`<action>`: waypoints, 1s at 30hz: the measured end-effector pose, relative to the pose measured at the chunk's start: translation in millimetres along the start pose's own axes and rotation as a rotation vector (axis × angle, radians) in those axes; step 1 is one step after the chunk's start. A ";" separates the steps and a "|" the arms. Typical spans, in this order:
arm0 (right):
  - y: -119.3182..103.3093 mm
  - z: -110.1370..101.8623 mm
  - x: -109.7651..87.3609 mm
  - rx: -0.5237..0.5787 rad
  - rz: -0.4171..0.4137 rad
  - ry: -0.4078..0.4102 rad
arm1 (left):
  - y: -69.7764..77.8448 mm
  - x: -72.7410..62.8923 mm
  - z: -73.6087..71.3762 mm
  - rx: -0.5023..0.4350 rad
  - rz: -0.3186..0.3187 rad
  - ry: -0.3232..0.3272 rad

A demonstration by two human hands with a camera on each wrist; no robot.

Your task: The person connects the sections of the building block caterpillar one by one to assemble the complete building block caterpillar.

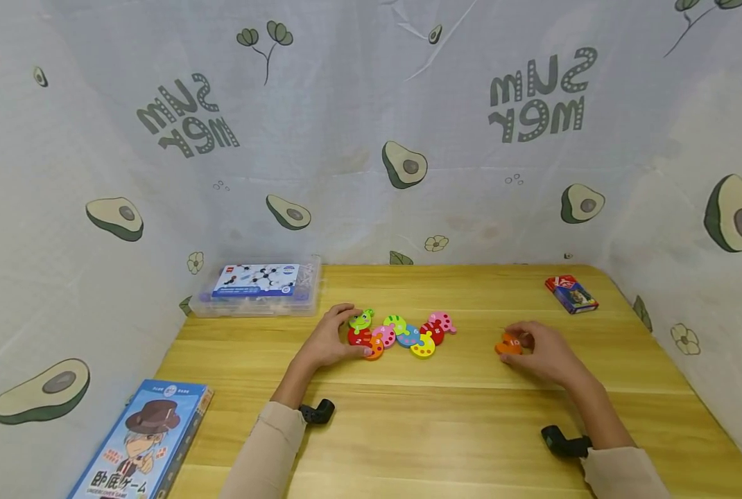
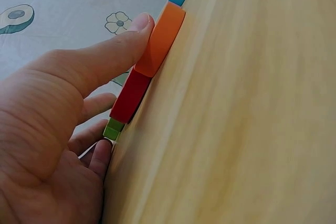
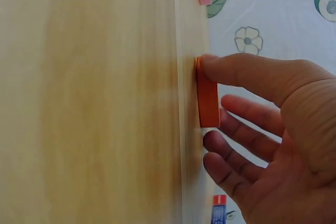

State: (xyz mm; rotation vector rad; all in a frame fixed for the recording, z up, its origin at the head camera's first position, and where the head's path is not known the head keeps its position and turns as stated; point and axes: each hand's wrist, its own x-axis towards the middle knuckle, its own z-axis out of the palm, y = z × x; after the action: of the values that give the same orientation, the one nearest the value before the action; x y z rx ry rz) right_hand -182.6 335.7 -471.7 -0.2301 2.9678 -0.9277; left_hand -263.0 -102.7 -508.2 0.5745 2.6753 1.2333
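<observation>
A caterpillar number puzzle [image 1: 408, 336] of joined, colourful pieces lies flat on the wooden table, in front of me. My left hand [image 1: 329, 341] grips its left end. The thumb presses the edge of an orange piece [image 2: 164, 38], while the other fingers reach round by the green smiling head [image 1: 360, 321] and the red piece [image 2: 130, 97]. To the right, apart from the row, my right hand [image 1: 547, 352] pinches a loose orange puzzle piece [image 3: 208, 98] marked 10. That piece is at the tabletop, its far side partly behind the fingers. A pink piece [image 1: 442, 321] ends the row.
A clear plastic case [image 1: 308, 287] with a molecule-picture label stands at the back left. Near the front left lies a blue game box [image 1: 152, 443]. A small red and blue card box [image 1: 572, 294] sits at the back right. A printed cloth [image 1: 371, 138] hangs behind the table.
</observation>
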 end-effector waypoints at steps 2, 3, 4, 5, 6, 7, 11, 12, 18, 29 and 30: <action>1.1 -0.4 -0.2 0.009 -0.001 -0.002 | -0.2 -0.1 0.1 -0.002 0.000 0.001; 1.8 -0.6 -0.3 0.015 0.002 -0.003 | -0.3 -0.1 0.2 -0.001 -0.002 0.000; 2.8 -0.9 -0.2 0.012 0.004 0.000 | -0.3 0.0 0.2 -0.002 -0.003 0.000; 3.8 -1.1 -0.1 0.008 0.007 0.002 | -0.6 0.1 0.4 -0.003 -0.002 -0.001; 4.8 -1.3 -0.1 0.003 0.013 0.002 | -0.7 -0.1 0.4 -0.002 -0.001 -0.003; 6.5 -1.3 0.1 -0.002 0.018 0.003 | -0.7 -0.2 0.4 -0.001 -0.001 -0.005; 9.6 -1.9 1.1 -0.022 0.026 0.007 | -0.8 -0.7 -0.6 0.001 0.007 -0.014; 9.5 -1.8 1.3 -0.021 0.029 0.008 | -0.8 -0.7 -1.0 0.003 0.009 -0.016; 4.3 -1.2 3.7 0.003 0.063 0.028 | -1.1 -0.1 -3.0 0.008 0.022 -0.027; -12.9 4.1 11.6 0.009 0.043 0.088 | -0.6 0.3 -1.7 -0.011 0.022 -0.026; -14.3 4.8 12.8 0.006 0.044 0.089 | -0.7 0.2 -1.5 -0.011 0.016 -0.026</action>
State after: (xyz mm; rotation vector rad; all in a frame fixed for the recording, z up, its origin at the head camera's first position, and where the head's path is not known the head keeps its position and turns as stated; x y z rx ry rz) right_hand -193.0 319.5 -467.3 -0.1261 3.0365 -0.9667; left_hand -263.9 -104.0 -507.7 0.6072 2.6461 1.2344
